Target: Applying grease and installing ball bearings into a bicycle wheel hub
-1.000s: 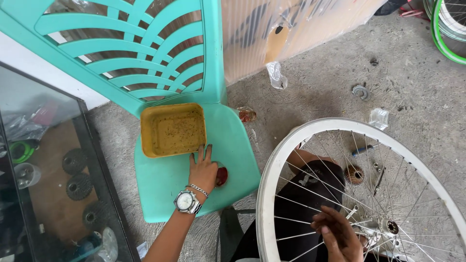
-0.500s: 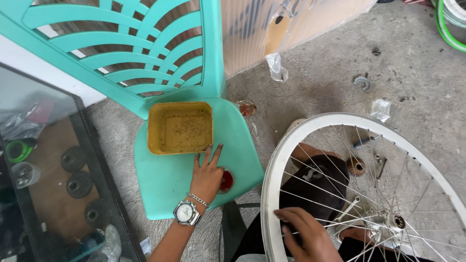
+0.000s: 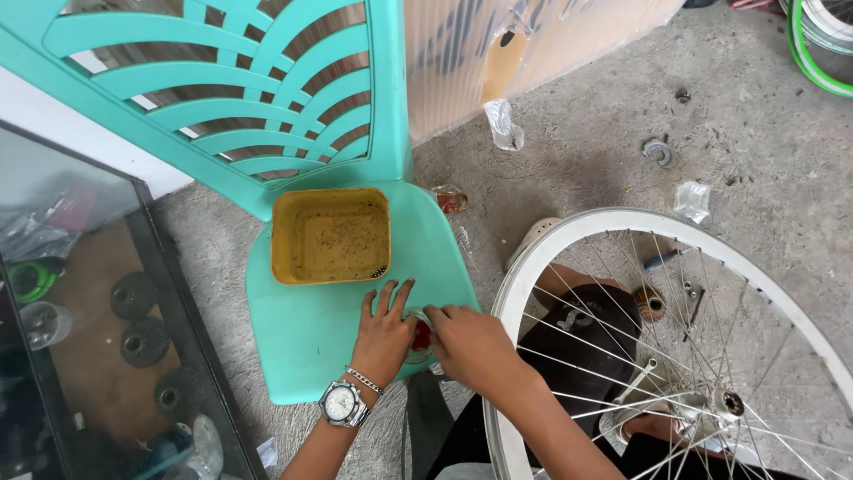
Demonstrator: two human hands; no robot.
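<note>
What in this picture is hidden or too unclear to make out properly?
- Head view: the small red thing on the chair seat is mostly covered by the left hand and right hand; its kind cannot be told.
- Head view: the bicycle wheel is cut off by the bottom and right edges.
- Head view: the specks in the yellow tray are too small to identify.
- Head view: the things behind the glass panel are dim and blurred by reflection.

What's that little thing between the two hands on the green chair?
In the head view, a small red, roundish thing sits on the chair seat between the left hand and right hand; both touch it.
</note>
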